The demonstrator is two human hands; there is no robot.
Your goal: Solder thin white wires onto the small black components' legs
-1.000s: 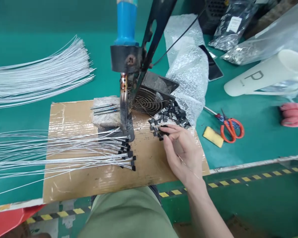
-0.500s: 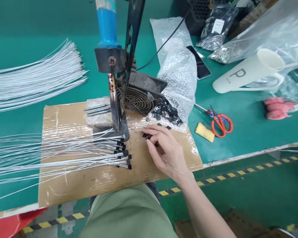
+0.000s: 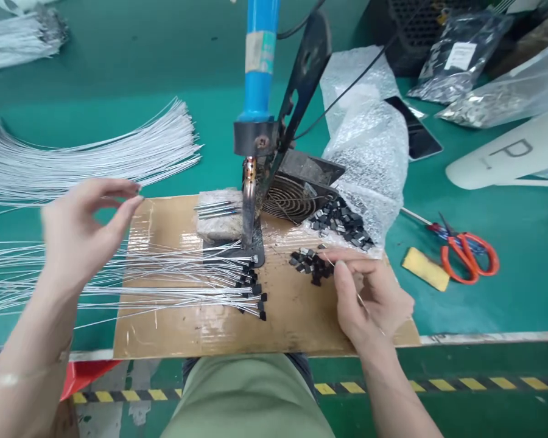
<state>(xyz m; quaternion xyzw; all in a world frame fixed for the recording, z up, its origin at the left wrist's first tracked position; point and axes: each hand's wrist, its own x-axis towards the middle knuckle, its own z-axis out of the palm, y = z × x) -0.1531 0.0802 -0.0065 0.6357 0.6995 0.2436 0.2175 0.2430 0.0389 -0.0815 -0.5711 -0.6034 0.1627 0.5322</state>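
My left hand (image 3: 84, 228) is raised at the left, by the cut ends of a thick bundle of white wires (image 3: 141, 149). Its thumb and fingers are curved and apart, with nothing visible between them. On the right, my right hand (image 3: 369, 289) pinches a thin strand of solder wire (image 3: 360, 301), which runs back along the palm. Its fingertips are beside a small heap of black connectors (image 3: 313, 264) on the cardboard sheet (image 3: 301, 328). Left of that heap lie white wires with black connectors (image 3: 258, 298) on their ends.
A blue-handled soldering iron (image 3: 258, 79) points down in its stand (image 3: 301, 79). Behind it are a fan (image 3: 290, 198) and more black connectors (image 3: 342, 222) on bubble wrap (image 3: 369, 146). Orange-handled scissors (image 3: 470, 258), a yellow sponge (image 3: 424, 269) and a white mug (image 3: 506, 152) are at right.
My left hand has come into view by the white wire bundle. My right hand has drawn slightly back from the small connector heap, still pinching the wire. The whole view has shifted.
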